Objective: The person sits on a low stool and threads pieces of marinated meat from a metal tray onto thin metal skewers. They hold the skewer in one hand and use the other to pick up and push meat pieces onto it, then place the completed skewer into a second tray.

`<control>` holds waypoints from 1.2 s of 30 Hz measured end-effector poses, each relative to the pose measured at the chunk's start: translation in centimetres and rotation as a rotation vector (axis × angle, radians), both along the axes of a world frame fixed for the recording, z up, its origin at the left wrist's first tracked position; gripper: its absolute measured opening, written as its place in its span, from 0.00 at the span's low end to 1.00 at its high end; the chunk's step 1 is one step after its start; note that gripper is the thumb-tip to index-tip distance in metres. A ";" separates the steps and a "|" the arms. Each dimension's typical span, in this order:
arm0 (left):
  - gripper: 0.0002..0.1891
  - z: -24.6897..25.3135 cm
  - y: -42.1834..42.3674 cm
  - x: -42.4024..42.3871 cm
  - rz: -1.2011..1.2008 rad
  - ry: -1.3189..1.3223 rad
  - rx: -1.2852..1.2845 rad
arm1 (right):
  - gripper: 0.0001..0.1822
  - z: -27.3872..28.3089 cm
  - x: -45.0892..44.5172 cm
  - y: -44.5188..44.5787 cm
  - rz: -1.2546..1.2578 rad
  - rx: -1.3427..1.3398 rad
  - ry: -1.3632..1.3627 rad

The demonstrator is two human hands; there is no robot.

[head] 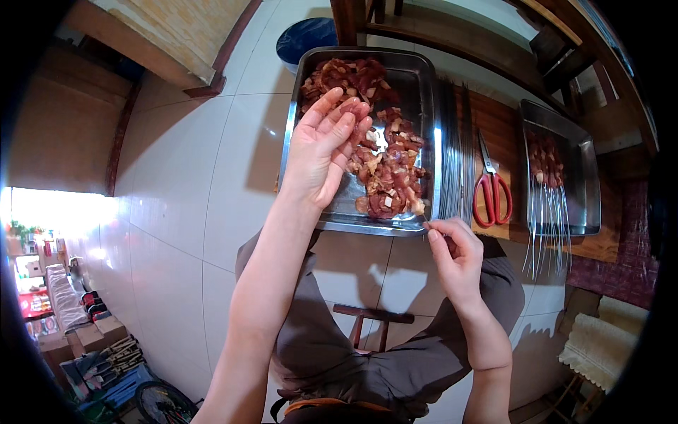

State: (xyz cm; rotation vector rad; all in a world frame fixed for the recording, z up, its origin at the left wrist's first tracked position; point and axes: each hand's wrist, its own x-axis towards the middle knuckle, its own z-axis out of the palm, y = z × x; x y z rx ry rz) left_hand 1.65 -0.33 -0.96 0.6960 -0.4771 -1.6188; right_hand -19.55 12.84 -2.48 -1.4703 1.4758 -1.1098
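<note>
My left hand (326, 146) hovers palm-up over a deep steel tray (339, 220), its fingers partly curled and the thumb near the fingertips. Reddish wet colour shows at those fingertips; whether a bit of meat is pinched there is unclear. In the tray lie a heap of raw meat pieces (344, 74) at the far left and several clumped rows of meat (392, 164) toward the near right. By the tray's near right corner, my right hand (458, 249) pinches a thin metal skewer (425, 218) between thumb and forefinger. Its far end reaches a pale meat piece (417, 205).
Bare metal skewers (453, 159) lie bundled right of the tray. Red-handled scissors (492, 199) rest on a wooden board (511, 233). Farther right, loaded meat skewers (545, 161) lie in a smaller steel tray (585, 212), ends overhanging. A blue bucket (307, 40) stands behind.
</note>
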 end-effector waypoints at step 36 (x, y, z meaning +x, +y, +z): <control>0.14 -0.6 0.4 -0.8 0.069 -0.017 0.008 | 0.04 0.2 0.2 0.1 -0.011 -0.012 0.027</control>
